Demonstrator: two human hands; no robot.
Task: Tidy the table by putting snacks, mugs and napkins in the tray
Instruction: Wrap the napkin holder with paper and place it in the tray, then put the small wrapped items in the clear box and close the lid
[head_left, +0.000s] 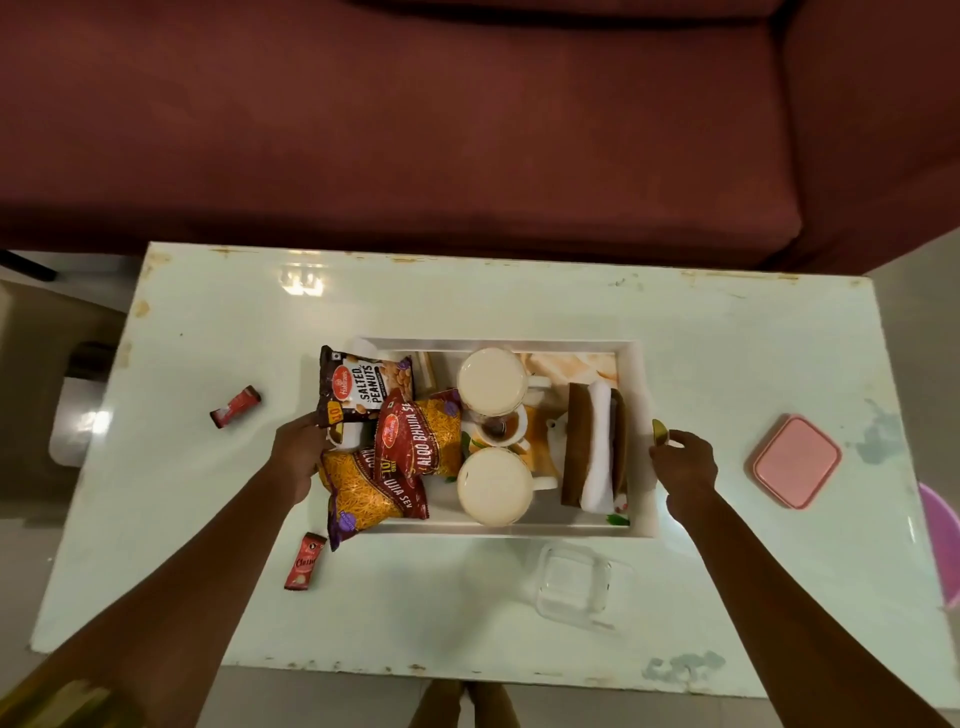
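Note:
A white rectangular tray (498, 531) sits mid-table. In its left half lie a salted peanuts packet (363, 387) and two aloo bhujia packets (418, 439), (371, 493), which overhang the left rim. Two white mugs (492, 382), (496, 486) stand in the middle, with a smaller cup (496, 427) of dark liquid between them. White napkins in a brown holder (597, 447) stand at the right. My left hand (298, 449) grips the tray's left end under the peanuts packet. My right hand (683, 460) curls around a gold handle (660, 431) on the right rim.
Two small red sachets (236, 407), (305, 561) lie on the white table (208, 322) left of the tray. A clear glass container (576, 584) sits near the front edge and a pink lid (795, 462) at the right. A maroon sofa (467, 130) runs behind the table.

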